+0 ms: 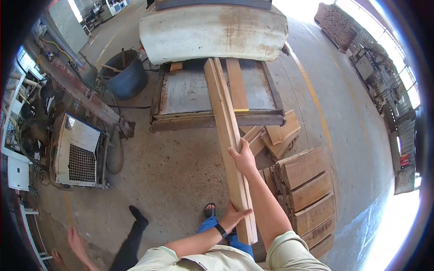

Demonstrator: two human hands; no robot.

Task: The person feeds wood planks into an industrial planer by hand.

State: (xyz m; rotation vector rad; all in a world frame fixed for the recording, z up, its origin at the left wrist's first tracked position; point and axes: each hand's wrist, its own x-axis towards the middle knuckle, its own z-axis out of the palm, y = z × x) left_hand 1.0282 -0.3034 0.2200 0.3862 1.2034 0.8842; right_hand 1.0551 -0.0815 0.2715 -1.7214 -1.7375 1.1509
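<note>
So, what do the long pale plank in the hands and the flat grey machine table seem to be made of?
The long pale plank, held by both the left hand and right hand, looks like raw, unfinished wood: visible grain, matte tan surface. The flat grey machine table appears to be bare metal, probably steel: dull, scuffed, rusty edges.

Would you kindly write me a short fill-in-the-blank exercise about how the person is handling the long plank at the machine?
1. The right hand grips the long plank farther along than the ____ hand.
2. The plank's far end rests on the machine's ____ table.
3. The left wrist wears a ____ band.
4. Left of the machine stands a dark ____.

Missing words: left; metal; black; bucket
</note>
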